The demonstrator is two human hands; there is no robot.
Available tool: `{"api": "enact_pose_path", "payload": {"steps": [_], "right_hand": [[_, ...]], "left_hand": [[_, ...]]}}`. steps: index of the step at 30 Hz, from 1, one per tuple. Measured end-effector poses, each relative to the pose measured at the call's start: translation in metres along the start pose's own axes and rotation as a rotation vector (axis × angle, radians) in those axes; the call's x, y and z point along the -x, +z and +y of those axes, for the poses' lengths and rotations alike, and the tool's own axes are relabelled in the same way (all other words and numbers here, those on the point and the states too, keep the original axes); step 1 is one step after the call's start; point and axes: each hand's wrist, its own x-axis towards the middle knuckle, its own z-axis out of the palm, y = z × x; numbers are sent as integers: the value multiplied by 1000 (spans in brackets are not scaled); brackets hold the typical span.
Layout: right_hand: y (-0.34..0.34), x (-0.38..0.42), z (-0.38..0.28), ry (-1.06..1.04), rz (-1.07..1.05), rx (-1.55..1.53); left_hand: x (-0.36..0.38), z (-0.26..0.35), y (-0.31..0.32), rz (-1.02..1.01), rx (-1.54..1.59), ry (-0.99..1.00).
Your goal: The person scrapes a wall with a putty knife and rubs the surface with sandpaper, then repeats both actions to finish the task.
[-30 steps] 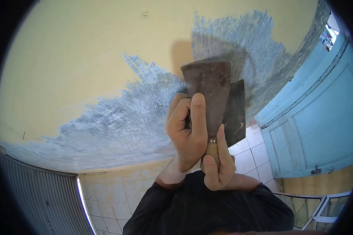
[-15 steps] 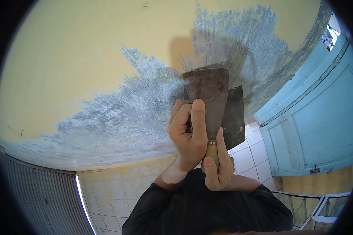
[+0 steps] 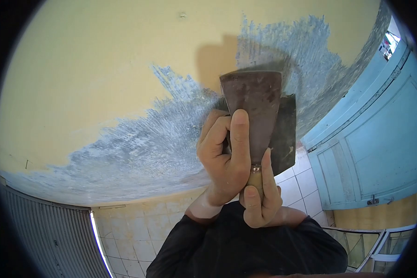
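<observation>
A putty knife [image 3: 254, 95] with a wide brown-stained blade and a short wooden handle points up in front of the wall. My right hand [image 3: 264, 207] is closed around its handle, one finger stretched along the lower blade. Behind the blade, a dark, flat rectangular plate [image 3: 283, 134] sticks out to the right. My left hand [image 3: 224, 148] is closed, its thumb upright over the blade's left edge and its fingers curled at the plate's side; much of that grip is hidden. The yellow wall [image 3: 102, 69] beyond carries a rough grey-blue patch [image 3: 139, 143].
A light-blue door [image 3: 380, 139] with a metal latch stands at the right. Ribbed grey shutter panels [image 3: 46, 227] fill the lower left. White floor tiles [image 3: 292, 192] show beside my right arm, and a framed glass panel [image 3: 361, 248] is at the lower right.
The putty knife, the plate and both hands have shifted slightly right and up in view. The wall patch has also shifted a little right and down. Both grips look the same.
</observation>
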Motion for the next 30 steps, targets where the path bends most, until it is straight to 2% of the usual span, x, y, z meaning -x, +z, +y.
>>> {"api": "enact_pose_path", "payload": {"steps": [4, 7, 10, 16, 19, 23, 25, 28, 30], "right_hand": [[-1, -3, 2, -33, 11, -19], [-5, 4, 5, 20, -19, -29], [-8, 15, 15, -29, -92, 19], [-9, 13, 11, -44, -76, 48], [-6, 6, -1, 5, 0, 12], [-7, 7, -6, 69, -30, -17], [-10, 8, -2, 100, -44, -26], [-13, 7, 9, -78, -103, 44], [-14, 5, 3, -46, -118, 47]], "left_hand": [[0, 0, 1, 4, 14, 20], [11, -4, 0, 1, -1, -23], [26, -13, -4, 0, -35, -37], [26, -12, -2, 27, -54, -34], [18, -5, -2, 17, -14, -59], [18, -5, -3, 4, 16, -82], [20, -10, -1, 24, -9, -27], [25, -11, -3, 2, -58, -28], [17, -10, -2, 7, -35, -16]]}}
